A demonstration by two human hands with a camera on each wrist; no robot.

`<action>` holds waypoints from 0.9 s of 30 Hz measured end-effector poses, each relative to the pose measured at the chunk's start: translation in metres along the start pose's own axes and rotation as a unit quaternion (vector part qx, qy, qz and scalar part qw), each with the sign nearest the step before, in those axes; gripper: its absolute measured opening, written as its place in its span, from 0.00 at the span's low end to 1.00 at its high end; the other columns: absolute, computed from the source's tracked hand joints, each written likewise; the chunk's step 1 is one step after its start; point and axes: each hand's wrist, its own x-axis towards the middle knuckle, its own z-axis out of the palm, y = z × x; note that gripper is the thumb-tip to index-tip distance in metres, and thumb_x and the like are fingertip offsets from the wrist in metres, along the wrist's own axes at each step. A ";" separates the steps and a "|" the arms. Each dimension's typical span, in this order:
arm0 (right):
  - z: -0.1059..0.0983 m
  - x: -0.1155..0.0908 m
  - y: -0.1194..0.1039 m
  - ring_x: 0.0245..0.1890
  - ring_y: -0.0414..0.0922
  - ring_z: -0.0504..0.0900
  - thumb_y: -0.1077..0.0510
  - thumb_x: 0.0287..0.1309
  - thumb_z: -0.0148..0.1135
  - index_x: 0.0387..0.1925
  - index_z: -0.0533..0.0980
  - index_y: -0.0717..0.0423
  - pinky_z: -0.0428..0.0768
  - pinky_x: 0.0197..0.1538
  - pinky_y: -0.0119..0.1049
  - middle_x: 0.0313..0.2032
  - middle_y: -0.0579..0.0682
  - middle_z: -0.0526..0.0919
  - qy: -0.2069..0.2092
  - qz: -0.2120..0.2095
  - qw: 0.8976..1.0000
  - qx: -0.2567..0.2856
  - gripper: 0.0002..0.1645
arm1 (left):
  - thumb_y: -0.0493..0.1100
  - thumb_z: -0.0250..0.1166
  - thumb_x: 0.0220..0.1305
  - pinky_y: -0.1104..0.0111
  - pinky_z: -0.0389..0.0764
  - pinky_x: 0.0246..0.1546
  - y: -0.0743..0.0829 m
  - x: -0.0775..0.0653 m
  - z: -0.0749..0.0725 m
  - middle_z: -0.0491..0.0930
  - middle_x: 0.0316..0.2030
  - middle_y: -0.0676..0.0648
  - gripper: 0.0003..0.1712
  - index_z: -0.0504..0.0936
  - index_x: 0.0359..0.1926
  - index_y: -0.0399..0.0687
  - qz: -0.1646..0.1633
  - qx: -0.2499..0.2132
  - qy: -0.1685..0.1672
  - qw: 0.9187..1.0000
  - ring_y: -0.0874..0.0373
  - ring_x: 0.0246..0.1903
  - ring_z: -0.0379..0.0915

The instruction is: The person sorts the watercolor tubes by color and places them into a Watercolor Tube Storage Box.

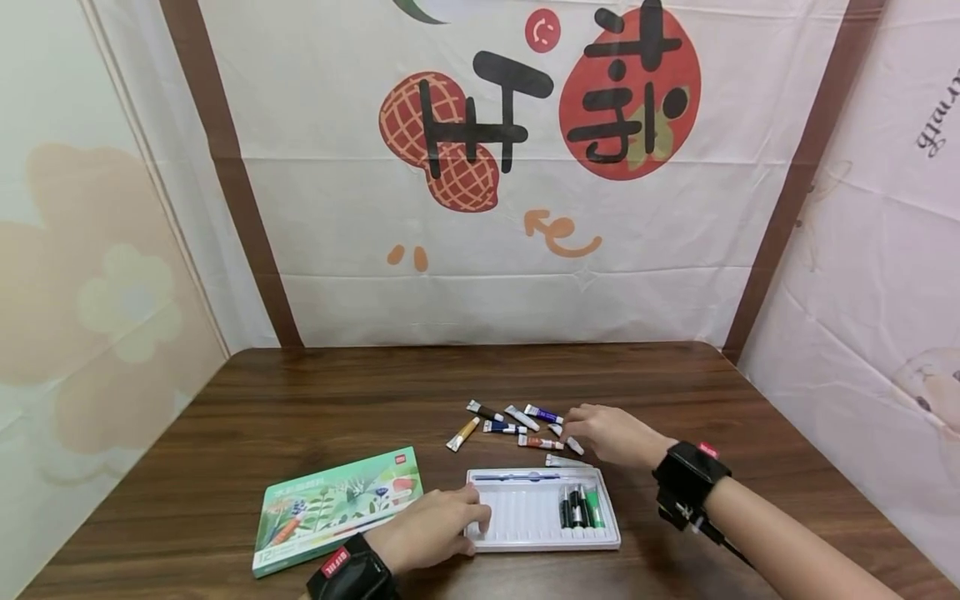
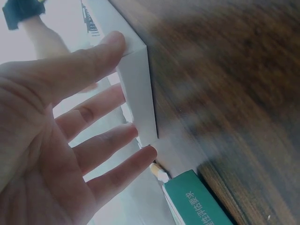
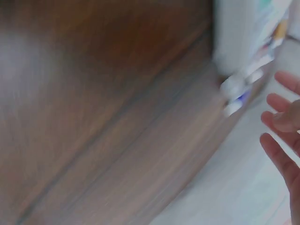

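Observation:
A white plastic paint tray (image 1: 517, 510) lies at the front of the table. My left hand (image 1: 438, 527) rests at its left end. In the left wrist view, the thumb is on the tray's corner and the spread, mostly straight fingers touch its side wall. A few paint tubes, dark ones (image 1: 576, 508) and a green one (image 1: 594, 507), lie at the right of the tray. Behind the tray, my right hand (image 1: 611, 433) reaches over loose paint tubes (image 1: 540, 442). Its fingers are spread with nothing between them in the right wrist view.
Left of the tray lies a green illustrated paint box (image 1: 337, 504), partly behind the left forearm. Several more tubes, including a yellow one (image 1: 463, 434) and a dark blue one (image 1: 504, 427), are scattered on the wooden table (image 1: 360, 400). A printed curtain (image 1: 337, 250) hangs behind.

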 end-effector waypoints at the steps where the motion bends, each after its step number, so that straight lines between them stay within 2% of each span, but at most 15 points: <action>1: 0.004 0.000 0.007 0.38 0.41 0.76 0.76 0.47 0.60 0.37 0.80 0.53 0.74 0.39 0.33 0.37 0.46 0.76 -0.010 0.001 1.000 -0.014 0.19 | 0.42 0.70 0.49 0.74 0.66 0.24 0.001 0.001 0.001 0.67 0.28 0.57 0.11 0.75 0.30 0.54 0.000 -0.003 -0.001 1.000 0.68 0.24 0.63; 5: 0.019 -0.005 0.024 0.37 0.41 0.76 0.74 0.49 0.59 0.36 0.80 0.50 0.73 0.35 0.33 0.38 0.46 0.75 -0.041 0.001 0.999 -0.017 0.18 | 0.42 0.70 0.49 0.75 0.66 0.24 0.003 0.001 0.005 0.67 0.29 0.58 0.10 0.75 0.30 0.55 -0.002 -0.010 -0.008 1.000 0.69 0.23 0.63; 9: 0.027 -0.007 0.029 0.36 0.40 0.75 0.71 0.50 0.61 0.33 0.79 0.48 0.72 0.33 0.31 0.37 0.45 0.74 -0.035 0.006 0.999 -0.007 0.15 | 0.43 0.70 0.49 0.75 0.65 0.24 0.004 0.001 0.008 0.67 0.29 0.58 0.11 0.75 0.30 0.55 -0.005 -0.004 -0.009 1.000 0.69 0.23 0.63; 15: 0.024 -0.009 0.031 0.35 0.41 0.72 0.65 0.44 0.70 0.31 0.78 0.47 0.73 0.35 0.34 0.35 0.44 0.72 -0.024 0.016 0.999 -0.025 0.13 | 0.43 0.70 0.49 0.74 0.65 0.23 0.003 0.002 0.006 0.68 0.29 0.58 0.11 0.75 0.30 0.56 -0.010 0.002 -0.009 1.000 0.68 0.23 0.63; 22: 0.019 -0.015 0.026 0.33 0.40 0.74 0.65 0.50 0.65 0.35 0.79 0.52 0.73 0.35 0.34 0.32 0.44 0.74 -0.020 0.019 0.999 -0.016 0.10 | 0.43 0.71 0.49 0.74 0.65 0.24 0.001 0.001 0.004 0.68 0.29 0.58 0.11 0.75 0.30 0.56 -0.008 0.009 -0.006 1.000 0.69 0.24 0.63; 27: 0.020 -0.018 0.025 0.33 0.38 0.75 0.65 0.53 0.63 0.37 0.79 0.53 0.74 0.36 0.35 0.32 0.43 0.76 -0.012 0.039 0.999 -0.010 0.09 | 0.43 0.70 0.49 0.74 0.66 0.24 0.000 0.001 0.002 0.68 0.28 0.58 0.11 0.75 0.30 0.56 -0.012 0.007 -0.011 1.000 0.69 0.23 0.63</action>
